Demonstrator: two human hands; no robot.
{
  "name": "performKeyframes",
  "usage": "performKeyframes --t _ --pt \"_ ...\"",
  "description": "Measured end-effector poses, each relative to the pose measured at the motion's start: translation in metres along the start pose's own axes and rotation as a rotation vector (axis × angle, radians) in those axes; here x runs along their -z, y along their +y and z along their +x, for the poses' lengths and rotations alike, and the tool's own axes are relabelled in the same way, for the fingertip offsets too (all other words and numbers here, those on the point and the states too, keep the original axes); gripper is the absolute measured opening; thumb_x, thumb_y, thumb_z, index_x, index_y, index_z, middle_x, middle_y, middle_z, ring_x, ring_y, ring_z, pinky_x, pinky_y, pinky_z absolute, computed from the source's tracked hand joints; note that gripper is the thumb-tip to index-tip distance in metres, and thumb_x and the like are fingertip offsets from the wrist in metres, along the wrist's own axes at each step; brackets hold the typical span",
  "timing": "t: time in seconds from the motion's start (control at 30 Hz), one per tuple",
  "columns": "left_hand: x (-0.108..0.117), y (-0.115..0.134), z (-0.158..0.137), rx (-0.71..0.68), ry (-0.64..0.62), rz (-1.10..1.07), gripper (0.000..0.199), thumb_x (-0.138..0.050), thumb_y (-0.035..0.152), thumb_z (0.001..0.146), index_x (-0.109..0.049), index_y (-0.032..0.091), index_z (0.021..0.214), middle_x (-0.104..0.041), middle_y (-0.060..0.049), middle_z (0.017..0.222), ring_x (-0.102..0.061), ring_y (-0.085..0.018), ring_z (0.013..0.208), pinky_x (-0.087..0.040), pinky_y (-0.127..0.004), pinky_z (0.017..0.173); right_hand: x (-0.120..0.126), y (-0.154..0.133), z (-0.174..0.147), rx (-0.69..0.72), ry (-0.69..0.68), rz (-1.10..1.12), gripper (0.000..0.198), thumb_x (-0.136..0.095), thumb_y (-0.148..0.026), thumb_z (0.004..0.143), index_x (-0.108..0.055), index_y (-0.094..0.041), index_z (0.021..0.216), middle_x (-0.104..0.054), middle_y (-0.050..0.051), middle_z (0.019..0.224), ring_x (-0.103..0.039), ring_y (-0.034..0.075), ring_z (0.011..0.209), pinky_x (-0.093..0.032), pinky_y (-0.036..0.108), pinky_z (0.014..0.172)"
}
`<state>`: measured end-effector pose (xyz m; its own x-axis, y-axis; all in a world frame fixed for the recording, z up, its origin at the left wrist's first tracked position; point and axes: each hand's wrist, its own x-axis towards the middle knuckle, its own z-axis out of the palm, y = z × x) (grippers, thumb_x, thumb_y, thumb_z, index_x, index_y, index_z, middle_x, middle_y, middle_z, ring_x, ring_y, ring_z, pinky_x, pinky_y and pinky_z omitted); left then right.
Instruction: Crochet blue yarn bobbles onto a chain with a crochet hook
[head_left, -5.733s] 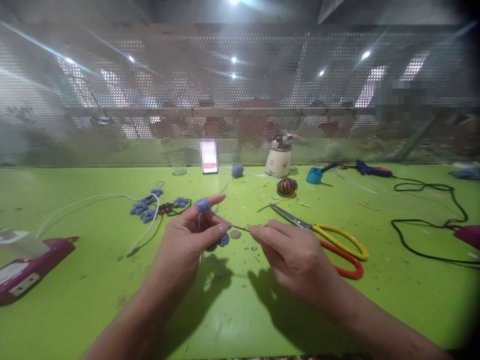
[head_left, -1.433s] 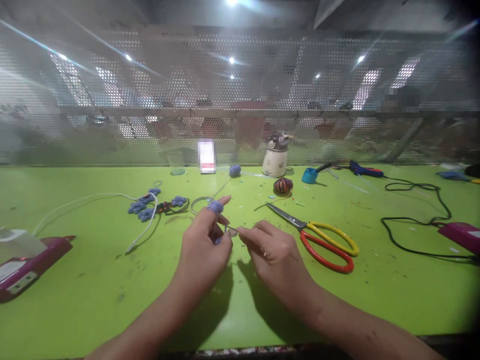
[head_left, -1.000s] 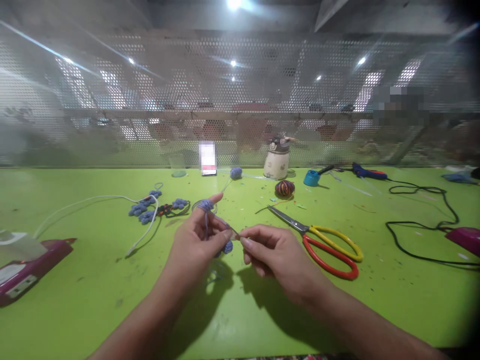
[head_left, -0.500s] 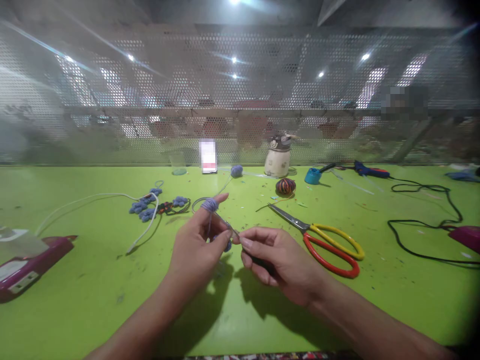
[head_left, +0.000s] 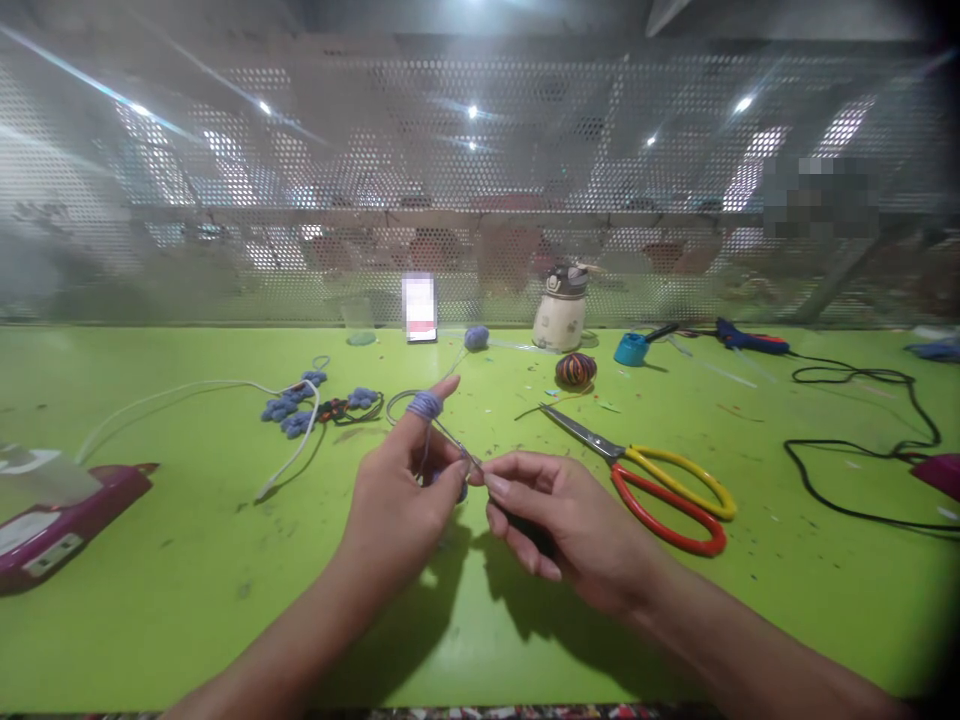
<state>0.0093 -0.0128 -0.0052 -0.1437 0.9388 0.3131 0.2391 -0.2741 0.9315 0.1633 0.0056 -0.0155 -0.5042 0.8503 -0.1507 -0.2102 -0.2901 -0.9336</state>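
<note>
Purple-blue yarn (head_left: 426,405) is wound several times round the raised index finger of my left hand (head_left: 409,490). That hand's thumb pinches a small blue crocheted piece (head_left: 461,490), mostly hidden by the fingers. My right hand (head_left: 555,510) is closed on a crochet hook (head_left: 474,464), whose thin metal shaft reaches to the yarn at the left thumb. The dark handle lies under the right palm. A strand runs back from the left finger toward a purple yarn ball (head_left: 476,338) at the rear of the table.
Scissors (head_left: 637,480) lie right of my right hand, near a multicoloured yarn ball (head_left: 576,370). Blue crocheted flowers (head_left: 292,405) and a white cable (head_left: 300,450) are at left, by a power strip (head_left: 75,520). Behind stand a phone (head_left: 420,308), a jug (head_left: 560,310) and a glue gun (head_left: 750,337).
The hook's shaft shows more plainly between the hands, its tip reaching up toward the yarn at the left finger. Both hands keep their grips; the view has shifted slightly.
</note>
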Motion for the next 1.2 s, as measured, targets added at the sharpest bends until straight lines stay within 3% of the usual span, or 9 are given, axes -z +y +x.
performKeyframes --t 0.17,0.33,0.57,0.67,0.8,0.9,1.0,1.2 --pt "0.004 -0.004 0.005 0.025 -0.047 -0.062 0.074 -0.066 0.012 0.074 -0.041 0.016 0.144 -0.061 0.003 0.069 -0.057 -0.015 0.064 -0.046 -0.028 0.062 -0.001 0.001 -0.002 0.008 -0.002 -0.028 0.029 -0.074 -0.038 0.077 -0.061 -0.014 0.086 -0.061 -0.003 0.059 -0.044 0.003 0.034 -0.024 0.013 0.029" --pt "0.005 -0.006 0.005 0.002 -0.053 0.031 0.073 -0.063 0.012 0.077 -0.038 0.019 0.146 -0.059 0.003 0.072 -0.056 -0.015 0.065 -0.047 -0.029 0.063 -0.002 0.001 -0.003 0.026 0.037 -0.118 0.028 -0.071 -0.038 0.079 -0.063 -0.013 0.09 -0.06 -0.003 0.058 -0.043 0.003 0.033 -0.026 0.014 0.03" --pt "0.004 -0.016 -0.001 -0.243 -0.065 0.343 0.061 -0.053 0.008 0.084 -0.047 0.027 0.141 -0.056 0.003 0.07 -0.05 -0.014 0.063 -0.043 -0.029 0.065 0.0 -0.005 -0.002 0.026 0.107 -0.434 0.018 -0.058 -0.025 0.09 -0.066 -0.013 0.102 -0.056 -0.005 0.058 -0.043 0.005 0.035 -0.029 0.019 0.036" --pt "0.006 -0.015 0.001 -0.175 -0.108 0.311 0.062 -0.054 0.01 0.084 -0.045 0.026 0.143 -0.057 0.003 0.07 -0.05 -0.014 0.063 -0.043 -0.029 0.064 0.003 -0.007 -0.003 0.175 0.149 -0.703 0.018 -0.055 -0.018 0.09 -0.07 -0.014 0.099 -0.061 -0.001 0.064 -0.052 0.01 0.046 -0.039 0.023 0.047" --pt "0.008 -0.007 0.008 0.043 -0.15 -0.001 0.072 -0.064 0.015 0.077 -0.04 0.018 0.145 -0.059 0.003 0.071 -0.053 -0.014 0.061 -0.044 -0.027 0.059 0.004 -0.003 -0.007 0.533 0.211 -1.039 0.022 -0.052 -0.007 0.089 -0.072 -0.014 0.096 -0.07 0.007 0.086 -0.063 0.018 0.077 -0.045 0.031 0.07" --pt "0.007 -0.004 0.012 0.138 -0.135 -0.156 0.079 -0.07 0.016 0.072 -0.039 0.012 0.144 -0.059 0.003 0.07 -0.053 -0.013 0.06 -0.045 -0.025 0.056 0.004 0.003 -0.009 0.681 0.27 -1.272 0.028 -0.047 -0.005 0.089 -0.071 -0.013 0.102 -0.066 0.009 0.082 -0.058 0.019 0.07 -0.041 0.032 0.064" --pt "0.006 -0.005 0.013 0.144 -0.12 -0.199 0.08 -0.073 0.017 0.07 -0.04 0.012 0.143 -0.06 0.002 0.072 -0.053 -0.012 0.061 -0.045 -0.024 0.057 0.004 0.006 -0.011 0.771 0.33 -1.456 0.033 -0.043 -0.005 0.089 -0.071 -0.012 0.106 -0.059 0.008 0.076 -0.049 0.018 0.058 -0.031 0.031 0.054" --pt "0.007 -0.004 0.011 0.16 -0.078 -0.234 0.069 -0.072 0.017 0.073 -0.049 0.014 0.137 -0.06 0.001 0.075 -0.054 -0.011 0.065 -0.044 -0.023 0.058 0.005 0.008 -0.013 0.904 0.388 -1.527 0.034 -0.044 -0.007 0.09 -0.071 -0.01 0.11 -0.057 0.009 0.076 -0.048 0.018 0.058 -0.031 0.03 0.053"
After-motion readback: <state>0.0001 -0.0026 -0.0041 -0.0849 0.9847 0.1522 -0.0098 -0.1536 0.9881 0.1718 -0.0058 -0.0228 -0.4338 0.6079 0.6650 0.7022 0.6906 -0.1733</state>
